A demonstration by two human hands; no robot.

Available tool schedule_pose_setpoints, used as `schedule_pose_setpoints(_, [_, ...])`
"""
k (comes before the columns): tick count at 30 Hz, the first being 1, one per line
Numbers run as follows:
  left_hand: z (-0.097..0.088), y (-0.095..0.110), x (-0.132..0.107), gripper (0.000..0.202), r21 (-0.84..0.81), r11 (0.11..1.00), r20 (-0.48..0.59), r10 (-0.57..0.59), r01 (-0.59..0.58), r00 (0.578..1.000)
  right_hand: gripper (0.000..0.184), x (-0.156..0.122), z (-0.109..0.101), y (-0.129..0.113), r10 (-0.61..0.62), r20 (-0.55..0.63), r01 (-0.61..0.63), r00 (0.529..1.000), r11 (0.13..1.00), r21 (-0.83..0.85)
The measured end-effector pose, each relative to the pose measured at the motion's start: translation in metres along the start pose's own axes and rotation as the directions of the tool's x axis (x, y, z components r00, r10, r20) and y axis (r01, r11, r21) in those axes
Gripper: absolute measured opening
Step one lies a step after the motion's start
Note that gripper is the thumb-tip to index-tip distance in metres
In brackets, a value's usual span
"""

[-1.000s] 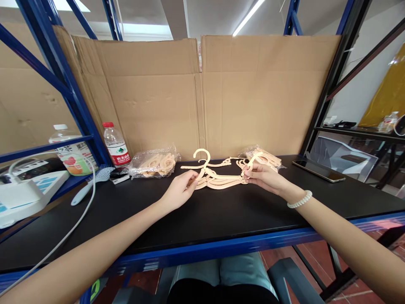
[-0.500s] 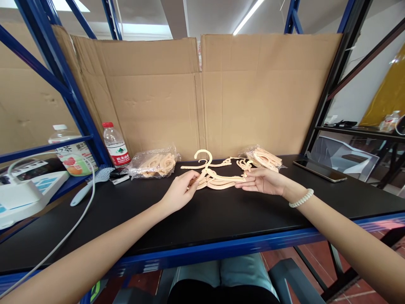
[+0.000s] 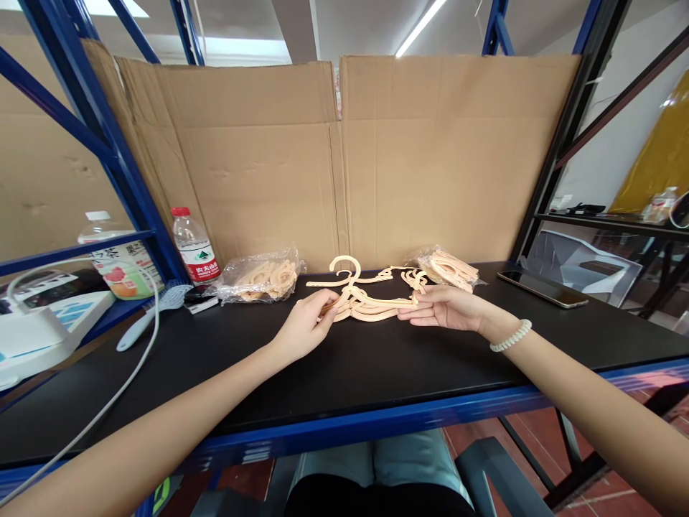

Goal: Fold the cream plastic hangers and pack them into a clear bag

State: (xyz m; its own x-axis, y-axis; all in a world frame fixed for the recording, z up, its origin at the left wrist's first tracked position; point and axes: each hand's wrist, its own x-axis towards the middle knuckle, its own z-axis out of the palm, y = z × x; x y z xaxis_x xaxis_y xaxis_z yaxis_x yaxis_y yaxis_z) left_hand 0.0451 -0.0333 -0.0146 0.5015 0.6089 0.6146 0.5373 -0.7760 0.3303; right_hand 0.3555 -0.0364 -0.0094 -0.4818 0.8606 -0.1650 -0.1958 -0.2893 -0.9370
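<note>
We read 农夫山 on the bottle (image 3: pixel 196 248); our left hand (image 3: pixel 306 324) pinches a hanger (image 3: pixel 352 292) (hook (image 3: pixel 357 270) pointing away, long axis left-to-right); our right hand (image 3: pixel 448 309), fingers (image 3: pixel 423 314) outstretched, touches it.

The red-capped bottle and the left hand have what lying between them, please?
The head view shows a clear bag of beige pieces between the bottle and the left hand.

On the black bench (image 3: pixel 349 380), the left hand (image 3: pixel 303 323) pinches the left end of a beige hanger (image 3: pixel 352 291); the right hand (image 3: pixel 452 307) meets its right end with extended fingers, grip unclear. Left of the hanger lies a bagged bundle (image 3: pixel 261 278), farther left a red-capped bottle (image 3: pixel 195 248); right of it, another bagged bundle (image 3: pixel 452 268), then a phone (image 3: pixel 541 289); behind it, cardboard (image 3: pixel 258 179)
</note>
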Motion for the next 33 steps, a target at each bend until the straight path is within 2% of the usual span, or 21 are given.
schedule_pose_setpoints(14, [0.0,-0.002,0.0,0.011,0.027,1.0,0.01,-0.011,0.011,1.0,0.012,0.0,0.009,0.003,-0.114,-0.057,0.113,0.992,0.993,-0.016])
schedule_pose_setpoints(23, [0.001,-0.004,-0.001,0.011,0.025,1.0,0.003,0.005,-0.006,1.0,0.014,-0.002,0.014,0.002,-0.149,-0.054,0.144,0.987,0.985,-0.095])
schedule_pose_setpoints(33, [0.002,-0.002,-0.001,0.01,0.027,1.0,-0.016,0.007,-0.007,1.0,0.019,-0.001,0.012,0.004,-0.179,-0.072,0.172,0.981,0.98,-0.098])
